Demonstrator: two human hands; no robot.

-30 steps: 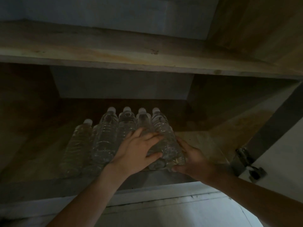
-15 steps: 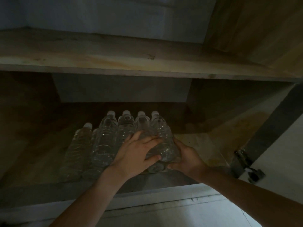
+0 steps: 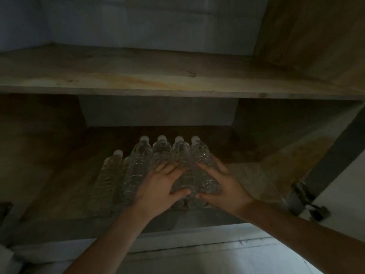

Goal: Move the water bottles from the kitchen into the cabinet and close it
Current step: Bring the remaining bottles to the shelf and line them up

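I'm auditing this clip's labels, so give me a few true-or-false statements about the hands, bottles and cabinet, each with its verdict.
1. The left hand and right hand both touch the water bottles. True.
2. The bottles have no caps. False: white caps sit on them.
3. The bottles lie on the upper shelf. False: they are on the lower shelf, beneath it.
4. A metal hinge shows at the cabinet's right side. True.
5. The cabinet door is closed. False: it stands open at the right, leaving the inside in view.
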